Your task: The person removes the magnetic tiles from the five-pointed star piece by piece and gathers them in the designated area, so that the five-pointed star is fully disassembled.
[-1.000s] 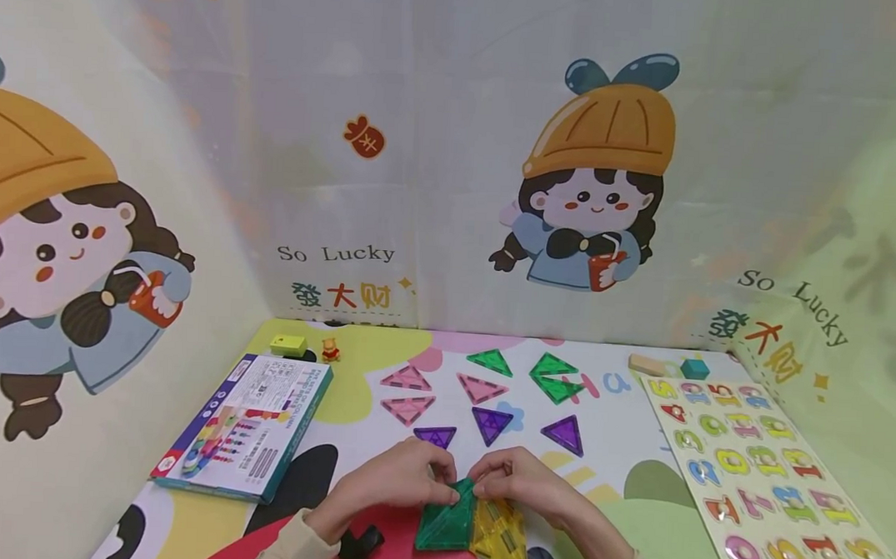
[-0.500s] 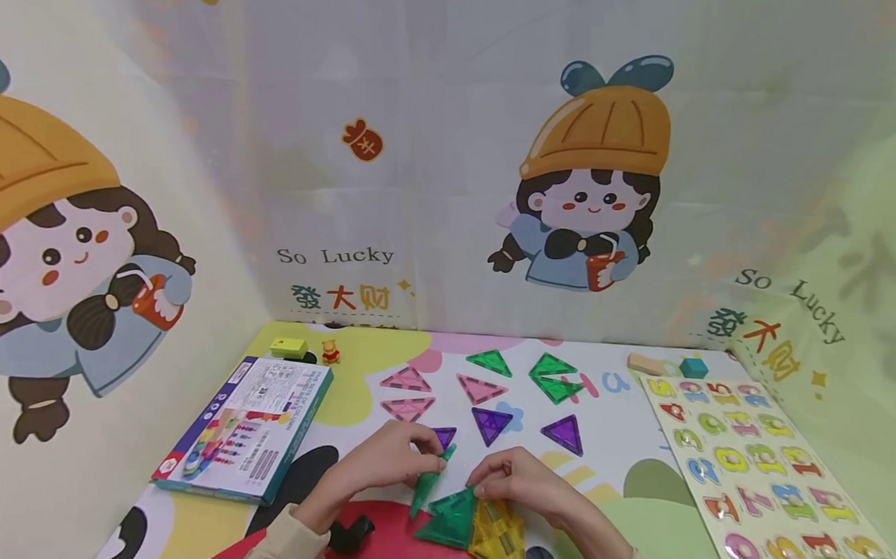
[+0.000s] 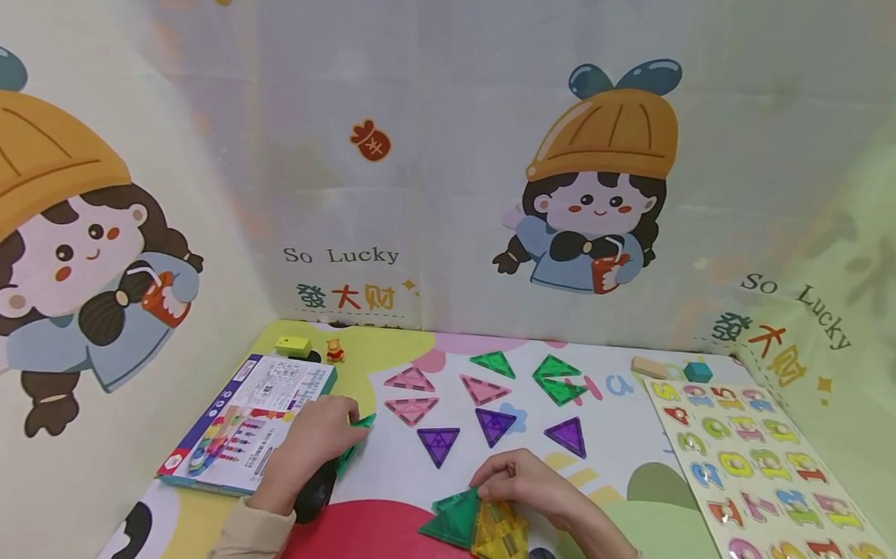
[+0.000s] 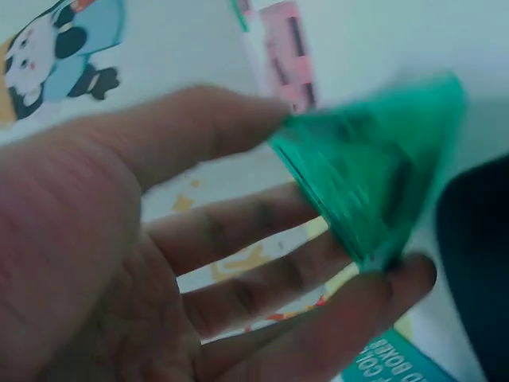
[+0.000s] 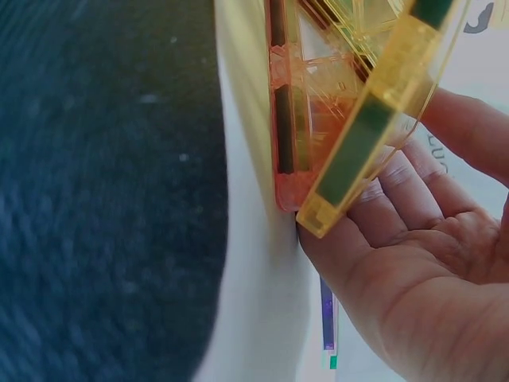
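Head camera view: at the near edge of the play mat, the person's right hand (image 3: pixel 529 487) rests on a small structure of translucent green and yellow magnetic triangle tiles (image 3: pixel 475 527), fingers curled over its top corner and gripping it. The right wrist view shows the yellow tile's edge (image 5: pixel 374 119) lying against the fingers (image 5: pixel 406 199), with an orange-tinted tile (image 5: pixel 290 103) just beside it. To the left and slightly farther out, the left hand (image 3: pixel 313 440) pinches a single translucent green triangle tile (image 3: pixel 354 442) between thumb and fingertips, holding it above the mat just beside a flat printed toy box with a teal edge (image 3: pixel 250 425). The left wrist view confirms the grip: thumb on top, fingers (image 4: pixel 262 270) below, clamped on the green tile (image 4: pixel 374 183).

Beyond the hands, 3 purple triangle tiles (image 3: pixel 496 425) lie flat in a loose row on the mat. Behind them sit 3 pink triangle tiles (image 3: pixel 411 410), then 3 green triangle tiles (image 3: pixel 556 378), 2 of them touching. On the right, well apart from the hands, lies a wooden number puzzle board with coloured digits (image 3: pixel 773 477). At the far edge stand a small yellow block (image 3: pixel 293 345), a tiny bear figure (image 3: pixel 335 351), a plain wooden block (image 3: pixel 652 368) and a teal cube (image 3: pixel 697 372).
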`<state>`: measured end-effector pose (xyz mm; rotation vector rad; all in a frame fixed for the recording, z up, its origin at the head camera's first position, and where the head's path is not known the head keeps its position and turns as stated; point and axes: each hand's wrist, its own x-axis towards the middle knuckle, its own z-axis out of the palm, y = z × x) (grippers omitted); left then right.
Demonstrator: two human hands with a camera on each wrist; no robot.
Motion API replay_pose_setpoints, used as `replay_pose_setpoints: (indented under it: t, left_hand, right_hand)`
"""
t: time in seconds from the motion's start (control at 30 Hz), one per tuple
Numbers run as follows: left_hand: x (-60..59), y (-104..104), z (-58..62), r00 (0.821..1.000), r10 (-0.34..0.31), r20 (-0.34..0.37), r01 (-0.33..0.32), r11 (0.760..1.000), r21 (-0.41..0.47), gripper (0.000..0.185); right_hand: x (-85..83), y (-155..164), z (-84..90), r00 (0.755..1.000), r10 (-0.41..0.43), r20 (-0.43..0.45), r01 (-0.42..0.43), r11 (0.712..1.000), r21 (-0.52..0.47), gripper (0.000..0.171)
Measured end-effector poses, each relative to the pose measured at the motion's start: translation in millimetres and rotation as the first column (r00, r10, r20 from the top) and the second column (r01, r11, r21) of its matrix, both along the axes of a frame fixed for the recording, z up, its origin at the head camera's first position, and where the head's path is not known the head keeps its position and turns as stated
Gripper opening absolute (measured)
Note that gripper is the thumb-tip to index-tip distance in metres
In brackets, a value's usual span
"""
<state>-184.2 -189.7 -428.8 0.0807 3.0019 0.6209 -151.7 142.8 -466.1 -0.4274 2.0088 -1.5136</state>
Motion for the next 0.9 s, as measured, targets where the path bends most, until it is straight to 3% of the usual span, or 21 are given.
replay_pose_setpoints:
  t: [0.17, 0.37, 0.43, 0.53, 0.6, 0.7, 0.8, 0.9]
  left_hand:
    - [-0.9, 1, -8.0, 0.998, -0.021, -0.051, 0.016, 0.996, -0.086, 0.024]
    - [2.8, 4, -3.2, 0.996, 0.015, -0.085, -0.025, 0.993, -0.114, 0.034]
    - [4.8, 8, -0.3, 0.997, -0.014, -0.075, 0.008, 0.996, -0.086, 0.034]
    - [9.0, 22, 2.2, 0.991, -0.134, -0.016, 0.134, 0.991, 0.027, 0.029]
    - [13.0, 34, 2.1, 0.970, -0.240, 0.042, 0.234, 0.964, 0.126, 0.024]
    - [20.3, 53, -1.5, 0.919, -0.376, 0.118, 0.339, 0.907, 0.251, 0.022]
    - [27.0, 68, -8.6, 0.879, -0.444, 0.173, 0.374, 0.868, 0.326, 0.022]
    - [30.1, 77, -15.5, 0.863, -0.468, 0.190, 0.377, 0.848, 0.374, 0.021]
  right_hand:
    - [1.1, -1, -0.3, 1.000, -0.004, 0.011, 0.004, 1.000, -0.004, 0.026]
    - [1.5, -1, 0.1, 1.000, -0.006, 0.015, 0.006, 1.000, -0.002, 0.026]
    - [1.6, -1, -0.2, 1.000, -0.002, 0.015, 0.002, 1.000, -0.002, 0.026]
    - [1.8, 0, -0.1, 1.000, 0.001, 0.014, -0.001, 1.000, -0.004, 0.026]
    - [1.6, 0, 0.6, 1.000, -0.009, 0.005, 0.009, 1.000, -0.006, 0.026]
    - [1.0, 2, 2.6, 0.999, -0.040, -0.021, 0.040, 0.999, -0.012, 0.026]
    - [0.3, 3, 4.3, 0.997, -0.071, -0.042, 0.070, 0.997, -0.021, 0.026]
    - [-0.8, 4, 5.1, 0.995, -0.084, -0.048, 0.083, 0.996, -0.021, 0.027]
